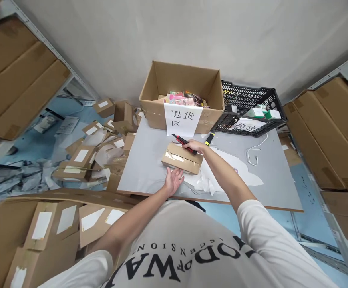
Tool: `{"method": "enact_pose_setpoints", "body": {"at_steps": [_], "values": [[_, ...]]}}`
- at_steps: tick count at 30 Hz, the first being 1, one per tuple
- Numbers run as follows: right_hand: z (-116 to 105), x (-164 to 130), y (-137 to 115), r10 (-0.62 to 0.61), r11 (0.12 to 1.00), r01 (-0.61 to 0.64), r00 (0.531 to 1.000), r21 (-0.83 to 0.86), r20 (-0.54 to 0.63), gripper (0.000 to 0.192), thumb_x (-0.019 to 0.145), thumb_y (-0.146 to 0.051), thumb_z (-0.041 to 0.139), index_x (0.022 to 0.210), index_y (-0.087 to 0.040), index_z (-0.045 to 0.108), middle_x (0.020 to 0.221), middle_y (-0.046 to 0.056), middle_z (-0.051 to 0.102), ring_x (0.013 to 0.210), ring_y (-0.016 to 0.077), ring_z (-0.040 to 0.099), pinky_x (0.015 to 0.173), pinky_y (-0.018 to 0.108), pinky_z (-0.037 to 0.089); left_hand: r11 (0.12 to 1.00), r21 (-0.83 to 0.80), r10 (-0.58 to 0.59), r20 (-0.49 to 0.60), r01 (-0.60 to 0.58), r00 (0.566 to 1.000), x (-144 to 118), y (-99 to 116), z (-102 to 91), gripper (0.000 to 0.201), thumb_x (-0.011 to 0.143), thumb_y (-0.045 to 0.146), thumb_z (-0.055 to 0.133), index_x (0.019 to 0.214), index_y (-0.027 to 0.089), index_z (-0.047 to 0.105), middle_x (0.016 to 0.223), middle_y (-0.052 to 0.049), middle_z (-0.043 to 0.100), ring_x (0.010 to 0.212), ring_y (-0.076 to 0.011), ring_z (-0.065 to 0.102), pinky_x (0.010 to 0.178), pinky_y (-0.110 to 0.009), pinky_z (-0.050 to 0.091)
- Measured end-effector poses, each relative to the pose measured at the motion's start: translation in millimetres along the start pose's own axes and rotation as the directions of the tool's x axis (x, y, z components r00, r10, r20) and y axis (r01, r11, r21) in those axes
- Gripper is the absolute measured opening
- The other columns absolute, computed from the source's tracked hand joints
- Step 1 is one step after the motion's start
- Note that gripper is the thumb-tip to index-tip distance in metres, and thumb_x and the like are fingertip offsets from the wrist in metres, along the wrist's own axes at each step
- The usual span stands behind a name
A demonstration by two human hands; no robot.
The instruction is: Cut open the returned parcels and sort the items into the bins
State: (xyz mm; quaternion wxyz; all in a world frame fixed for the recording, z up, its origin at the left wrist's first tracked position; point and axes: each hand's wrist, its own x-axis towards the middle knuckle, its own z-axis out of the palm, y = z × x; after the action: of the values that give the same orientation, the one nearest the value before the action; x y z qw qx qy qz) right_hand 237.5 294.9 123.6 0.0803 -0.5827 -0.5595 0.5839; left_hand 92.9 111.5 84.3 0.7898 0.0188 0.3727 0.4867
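Gripping the knife [179,139] in right fingers [188,144] over the box [182,153] on the surface [142,156], nearer its left edge; spreading left fingers [177,172] loosely beside the box. Risking nicking these by letting the knife slip.

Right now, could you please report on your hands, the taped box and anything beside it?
Right hand gripping red-black cutter; left hand open by near side of taped box; white sheeting alongside.

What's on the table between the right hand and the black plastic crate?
In the head view, a yellow-and-black handled tool lies on the table between the right hand and the black plastic crate.
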Motion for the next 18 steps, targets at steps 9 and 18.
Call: {"method": "enact_pose_setpoints", "body": {"at_steps": [9,18], "values": [[19,18,-24,-0.001,0.946,0.036,0.994,-0.323,0.107,0.024,0.072,-0.025,0.060,0.092,-0.013,0.060,0.061,-0.002,0.054,0.050,0.0095,0.044,0.049,0.022,0.029,0.999,-0.041,-0.031,-0.089,0.028,0.996,12,-14,8.6,0.078,0.084,0.070,0.017,0.127,0.012,0.048,0.148,-0.018,0.030,0.136,-0.0219,0.030,0.109,-0.036,0.029],[15,12,-14,-0.016,0.954,0.033,0.998,-0.299,0.061,0.027,0.070,-0.026,0.060,0.095,-0.014,0.060,0.067,0.001,0.058,0.055,0.0119,0.047,0.053,0.023,0.033,1.000,0.026,0.000,-0.096,0.003,0.995,9,-10,1.1,0.076,0.084,0.070,0.021,0.129,0.015,0.048,0.145,-0.016,0.037,0.136,-0.0226,0.031,0.111,-0.039,0.026]]}}
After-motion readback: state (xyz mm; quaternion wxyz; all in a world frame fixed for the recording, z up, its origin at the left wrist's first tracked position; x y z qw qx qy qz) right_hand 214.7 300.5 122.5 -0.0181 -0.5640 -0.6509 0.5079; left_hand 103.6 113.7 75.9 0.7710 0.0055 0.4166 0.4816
